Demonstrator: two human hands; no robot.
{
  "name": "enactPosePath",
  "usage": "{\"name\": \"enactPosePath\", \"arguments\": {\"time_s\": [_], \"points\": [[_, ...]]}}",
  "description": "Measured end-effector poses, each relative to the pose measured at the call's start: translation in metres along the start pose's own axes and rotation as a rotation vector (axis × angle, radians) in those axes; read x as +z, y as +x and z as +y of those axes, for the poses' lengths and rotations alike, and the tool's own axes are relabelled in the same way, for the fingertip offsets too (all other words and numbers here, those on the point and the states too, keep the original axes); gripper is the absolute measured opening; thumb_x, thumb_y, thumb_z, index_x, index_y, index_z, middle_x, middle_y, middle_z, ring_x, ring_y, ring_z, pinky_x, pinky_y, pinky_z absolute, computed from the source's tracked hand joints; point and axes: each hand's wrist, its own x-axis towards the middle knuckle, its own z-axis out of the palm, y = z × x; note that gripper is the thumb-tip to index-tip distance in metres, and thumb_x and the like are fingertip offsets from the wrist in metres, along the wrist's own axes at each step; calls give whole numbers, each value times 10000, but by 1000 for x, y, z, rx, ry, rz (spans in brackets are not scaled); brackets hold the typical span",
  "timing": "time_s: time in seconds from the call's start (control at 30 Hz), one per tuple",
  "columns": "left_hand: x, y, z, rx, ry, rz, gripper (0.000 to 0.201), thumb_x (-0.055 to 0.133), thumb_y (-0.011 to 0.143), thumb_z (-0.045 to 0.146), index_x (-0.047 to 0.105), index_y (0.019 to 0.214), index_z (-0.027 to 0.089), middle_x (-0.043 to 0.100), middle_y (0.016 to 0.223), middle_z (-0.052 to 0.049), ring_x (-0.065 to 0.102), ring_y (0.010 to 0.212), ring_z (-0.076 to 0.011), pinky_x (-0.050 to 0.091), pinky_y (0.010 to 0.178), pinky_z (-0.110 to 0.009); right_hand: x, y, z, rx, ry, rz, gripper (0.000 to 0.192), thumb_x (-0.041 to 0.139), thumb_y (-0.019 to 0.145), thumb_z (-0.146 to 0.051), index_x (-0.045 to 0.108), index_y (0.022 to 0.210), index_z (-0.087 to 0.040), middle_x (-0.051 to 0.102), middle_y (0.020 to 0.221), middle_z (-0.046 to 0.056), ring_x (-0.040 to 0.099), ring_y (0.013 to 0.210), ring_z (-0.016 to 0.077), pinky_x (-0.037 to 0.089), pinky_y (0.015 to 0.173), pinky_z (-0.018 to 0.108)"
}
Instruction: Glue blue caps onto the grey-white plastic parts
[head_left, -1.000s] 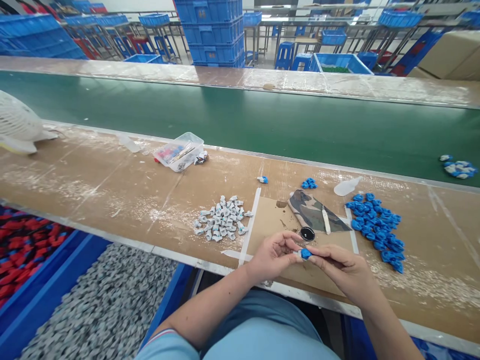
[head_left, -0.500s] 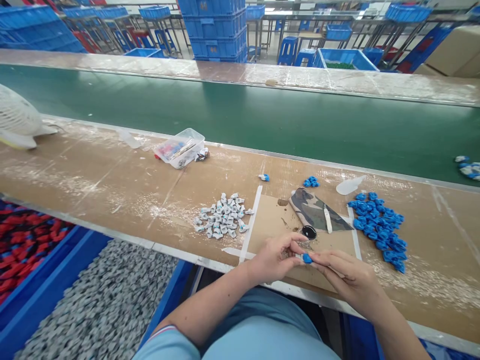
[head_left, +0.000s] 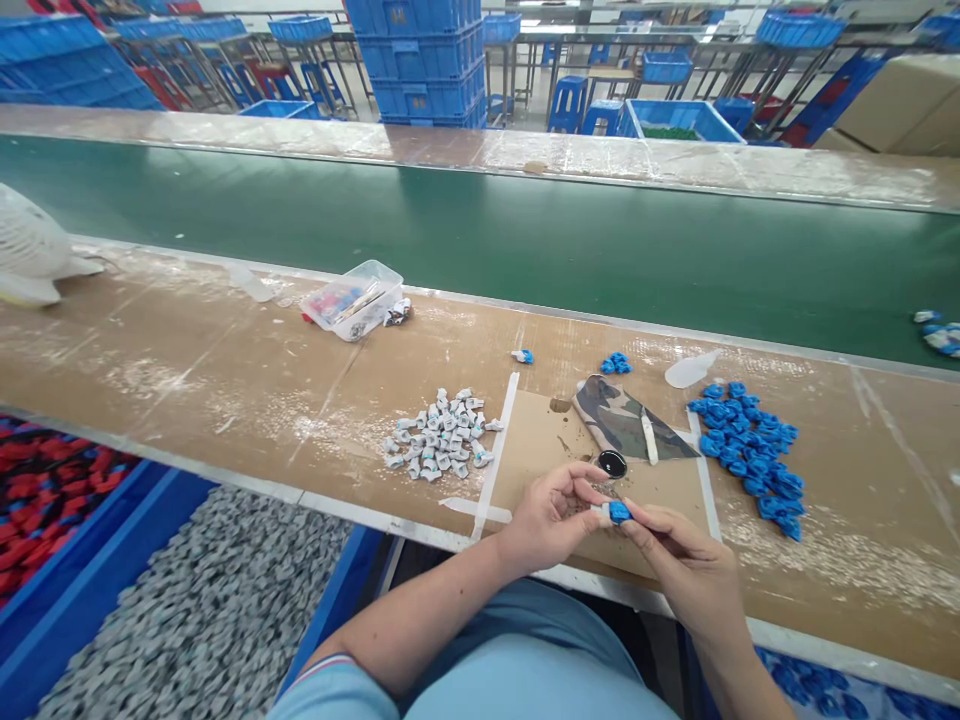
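Head view: we hold a small blue piece (head_left: 619,512) between both hands, just above the near edge of a cardboard sheet (head_left: 523,455) on the surface (head_left: 247,400). The left hand (head_left: 556,515) pinches the pale end of the piece between thumb and fingers; the right hand (head_left: 679,550) grips the blue end likewise. Both hands are closed on the piece and nearly meet across it.

Handling: we judge the piece to be light and fairly stiff, probably moulded plastic, with little risk of breakage under finger pressure. Its small size leaves little room to grip, so a slip is the likelier fault. We recommend fingertip hold at the two opposite ends, leaving the middle exposed. Whether its skin is slick, we cannot tell.

Adjacent items: a round pot of dark content (head_left: 613,463) is just beyond the fingers, with a white-handled tool (head_left: 649,438) on camouflage cloth (head_left: 611,410) behind it. Grey pieces (head_left: 444,435) lie to the left, blue pieces (head_left: 750,455) to the right.
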Motion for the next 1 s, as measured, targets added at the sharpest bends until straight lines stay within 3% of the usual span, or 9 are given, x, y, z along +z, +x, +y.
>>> {"name": "enactPosePath", "arguments": {"time_s": [0.13, 0.3, 0.37, 0.43, 0.53, 0.63, 0.8, 1.0], "points": [[2, 1, -1, -12, -23, 24, 407, 742, 699, 343, 574, 1029, 175, 605, 784, -10, 632, 753, -136, 517, 741, -267, 1, -4, 4, 37, -6, 0, 141, 664, 766, -250, 733, 888, -261, 734, 871, 38, 693, 754, 205, 598, 665, 319], [3, 1, -2, -47, -11, 104, 388, 754, 687, 311, 567, 998, 173, 577, 750, 11, 622, 768, -124, 492, 765, -251, 5, -12, 4, -168, -176, 113, 220, 675, 744, -173, 728, 927, -285, 723, 942, 39, 674, 845, 211, 558, 811, 370], [3, 1, 0, -56, -50, 90, 404, 758, 681, 306, 560, 1008, 177, 576, 753, 15, 624, 778, -126, 494, 776, -257, 6, -12, 3, -68, -95, 95, 192, 677, 752, -207, 726, 924, -278, 723, 941, 41, 675, 832, 205, 566, 784, 356], [2, 1, 3, -58, -87, 73, 407, 763, 676, 297, 557, 1007, 181, 582, 761, 15, 624, 778, -122, 495, 782, -258, 7, -10, 3, 122, 64, 79, 156, 690, 752, -290, 724, 901, -254, 730, 872, 46, 678, 748, 194, 580, 705, 337], [1, 1, 5, -61, -117, 71, 398, 776, 660, 282, 565, 982, 182, 597, 763, 16, 623, 768, -117, 495, 780, -255, 8, -6, 5, 376, 316, 57, 245, 743, 687, -411, 724, 849, -229, 725, 748, 41, 653, 609, 168, 577, 608, 314], [0, 1, 5, -66, -135, 78, 394, 785, 648, 274, 576, 969, 180, 611, 765, 8, 631, 792, -133, 495, 789, -266, 7, -4, 5, 523, 475, 38, 291, 783, 622, -439, 731, 814, -228, 719, 736, 41, 641, 581, 159, 572, 581, 302], [-3, 1, 2, -60, -119, 76, 368, 771, 667, 254, 584, 976, 182, 623, 790, -4, 625, 801, -132, 490, 791, -264, 1, -2, 4, 620, 587, 38, 271, 807, 598, -397, 740, 809, -241, 705, 702, 25, 634, 567, 143, 574, 567, 265], [-11, 3, 8, -38, -84, 30, 327, 744, 698, 247, 594, 981, 183, 658, 853, -34, 613, 812, -133, 476, 787, -259, -10, 7, 4, 531, 502, 71, 285, 802, 601, -411, 738, 816, -235, 714, 740, 46, 643, 586, 164, 580, 579, 302]]}}
